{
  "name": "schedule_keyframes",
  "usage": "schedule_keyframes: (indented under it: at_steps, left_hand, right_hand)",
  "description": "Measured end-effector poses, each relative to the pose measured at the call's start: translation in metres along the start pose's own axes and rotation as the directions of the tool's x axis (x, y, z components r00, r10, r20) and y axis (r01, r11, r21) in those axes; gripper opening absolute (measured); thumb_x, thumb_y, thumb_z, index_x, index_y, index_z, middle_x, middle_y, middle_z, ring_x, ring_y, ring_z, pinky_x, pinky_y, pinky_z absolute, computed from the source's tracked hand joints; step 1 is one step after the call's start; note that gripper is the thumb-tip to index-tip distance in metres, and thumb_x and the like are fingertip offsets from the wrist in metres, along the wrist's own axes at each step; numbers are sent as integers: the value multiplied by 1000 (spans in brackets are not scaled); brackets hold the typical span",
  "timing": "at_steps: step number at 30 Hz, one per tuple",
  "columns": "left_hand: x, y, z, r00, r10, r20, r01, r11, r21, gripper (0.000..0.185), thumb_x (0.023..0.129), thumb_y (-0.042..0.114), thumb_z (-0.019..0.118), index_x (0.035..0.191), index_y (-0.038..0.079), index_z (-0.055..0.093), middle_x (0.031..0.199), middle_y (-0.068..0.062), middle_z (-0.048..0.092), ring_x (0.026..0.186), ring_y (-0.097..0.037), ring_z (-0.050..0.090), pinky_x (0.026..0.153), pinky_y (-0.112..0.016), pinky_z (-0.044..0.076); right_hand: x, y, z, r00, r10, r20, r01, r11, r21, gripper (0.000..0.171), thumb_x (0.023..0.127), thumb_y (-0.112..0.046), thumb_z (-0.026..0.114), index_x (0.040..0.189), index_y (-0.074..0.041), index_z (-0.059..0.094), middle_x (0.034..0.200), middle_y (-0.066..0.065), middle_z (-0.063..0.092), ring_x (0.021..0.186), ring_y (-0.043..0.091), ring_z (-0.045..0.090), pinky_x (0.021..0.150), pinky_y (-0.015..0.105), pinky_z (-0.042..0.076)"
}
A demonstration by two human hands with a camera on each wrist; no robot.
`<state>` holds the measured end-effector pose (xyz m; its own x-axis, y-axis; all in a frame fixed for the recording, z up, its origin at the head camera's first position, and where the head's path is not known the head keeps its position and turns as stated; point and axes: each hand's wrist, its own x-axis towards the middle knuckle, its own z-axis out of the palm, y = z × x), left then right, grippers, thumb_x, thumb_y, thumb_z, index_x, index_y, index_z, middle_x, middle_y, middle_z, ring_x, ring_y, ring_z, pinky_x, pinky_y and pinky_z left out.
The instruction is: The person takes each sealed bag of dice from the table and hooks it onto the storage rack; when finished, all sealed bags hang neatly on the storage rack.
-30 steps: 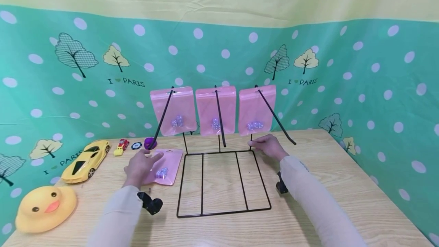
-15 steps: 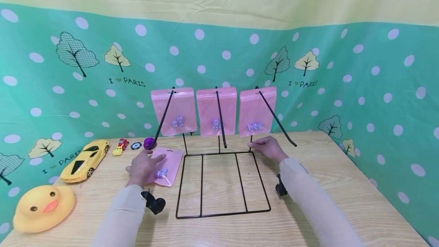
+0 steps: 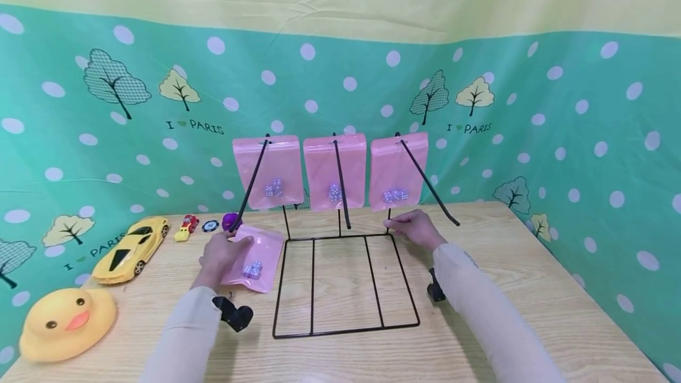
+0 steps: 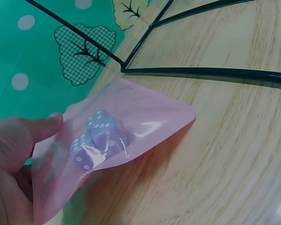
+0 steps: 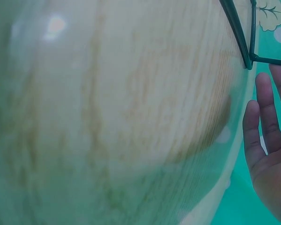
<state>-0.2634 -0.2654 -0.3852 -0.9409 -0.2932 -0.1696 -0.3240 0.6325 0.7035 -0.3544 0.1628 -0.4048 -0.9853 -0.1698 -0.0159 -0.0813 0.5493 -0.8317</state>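
Left hand [image 3: 220, 256] grips pink pouch [image 3: 254, 257] of dice [image 4: 97, 140] at its left edge, thumb on top; grip closed on the pouch. Compared with half a second ago, pouch now raised at its near end, bottom corner lifted off the surface [image 3: 511, 288], tilted toward the wire rack [image 3: 346, 282]; earlier lying flat under the palm. Located just left of the rack's base frame, near the left peg [image 3: 250, 185].

Right hand [image 3: 417, 227] unchanged in place: at the rack's far right corner, fingers straight and relaxed, touching the upright; grip holds nothing.

Three pink pouches [image 3: 335, 171] hanging on the rack, unmoved. Yellow toy car [image 3: 133, 248] and duck [image 3: 66, 323] at far left, unmoved.
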Motion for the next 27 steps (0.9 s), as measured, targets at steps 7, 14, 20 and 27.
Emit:
schedule_keyframes:
  at_steps: [7,14,20,27]
  left_hand:
    - [-3,0,-8,998,59,22,-56,991,-122,67,102,23,59,148,-18,31,143,-43,40,129,-54,45,109,-59,38]
    - [-4,3,-15,998,24,50,-13,980,-197,71,105,33,54,153,-12,27,151,-40,32,140,-53,32,116,-60,29]
    - [-7,6,-16,1000,10,12,-7,978,-209,68,105,45,52,147,-8,43,146,-35,40,129,-45,43,105,-53,43]
    - [-12,7,-20,995,98,-27,-102,975,-199,56,105,35,56,140,-9,50,139,-35,49,116,-40,51,93,-44,47]
  right_hand:
    - [2,2,0,1000,-14,9,13,1000,28,33,95,-33,74,111,-3,78,101,10,77,84,20,72,69,30,54]
    - [4,4,0,999,-31,13,30,999,32,34,96,-33,74,110,-2,78,91,12,77,84,22,73,67,30,51]
    - [2,3,0,999,-32,16,31,999,24,35,96,-33,73,111,-2,77,96,12,77,91,26,74,70,31,53]
    - [1,2,-1,999,-27,19,26,1000,17,34,96,-33,73,110,-3,78,88,12,76,87,23,74,70,29,51]
